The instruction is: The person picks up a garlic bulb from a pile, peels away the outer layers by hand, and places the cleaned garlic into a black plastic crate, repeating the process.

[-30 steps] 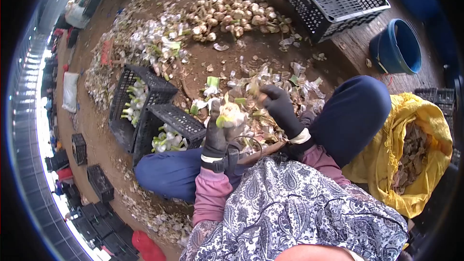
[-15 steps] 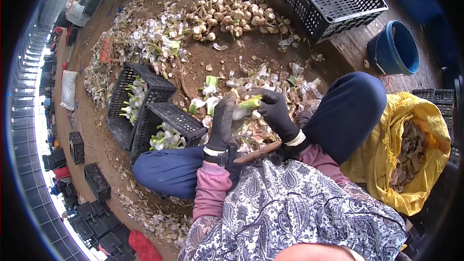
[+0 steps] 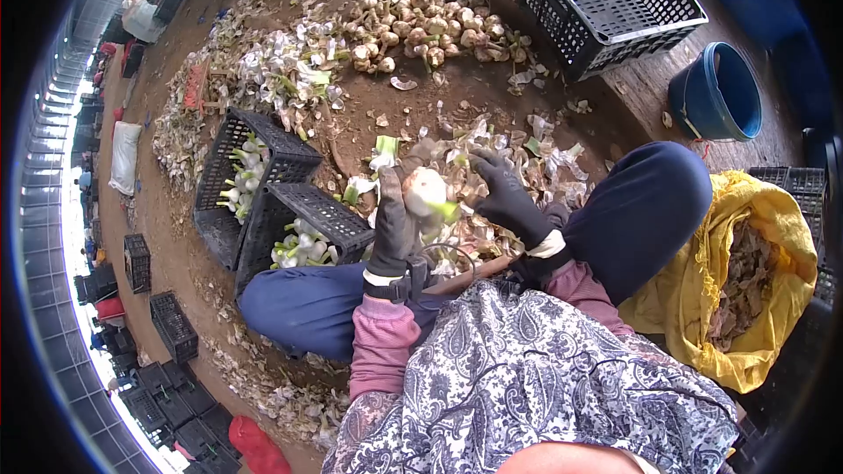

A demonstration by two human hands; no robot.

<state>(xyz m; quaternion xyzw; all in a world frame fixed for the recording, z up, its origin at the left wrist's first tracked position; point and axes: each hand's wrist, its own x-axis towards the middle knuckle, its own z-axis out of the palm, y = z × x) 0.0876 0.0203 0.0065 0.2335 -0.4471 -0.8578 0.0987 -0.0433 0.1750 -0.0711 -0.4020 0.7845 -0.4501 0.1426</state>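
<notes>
My left hand (image 3: 393, 224), in a dark glove, grips a garlic bulb (image 3: 425, 188) whose pale root end faces up. Its green stem points down to the right and is blurred. My right hand (image 3: 509, 199), also gloved, is apart from the bulb, with its fingers spread and nothing in them. A thin curved band and a brown, handle-like piece (image 3: 470, 276) lie across my lap below the hands. Loose garlic skins (image 3: 474, 233) cover the ground beneath.
Two tilted black crates (image 3: 294, 154) with trimmed garlic stand at the left. Untrimmed garlic (image 3: 430, 26) is heaped ahead. A black crate (image 3: 606, 39) and a blue bucket (image 3: 689, 92) stand on boards at the right, near a yellow sack (image 3: 667, 298) of dry scraps.
The garlic bulb has turned from stem up to root end up in my left hand. My right hand has let go of the stem and opened.
</notes>
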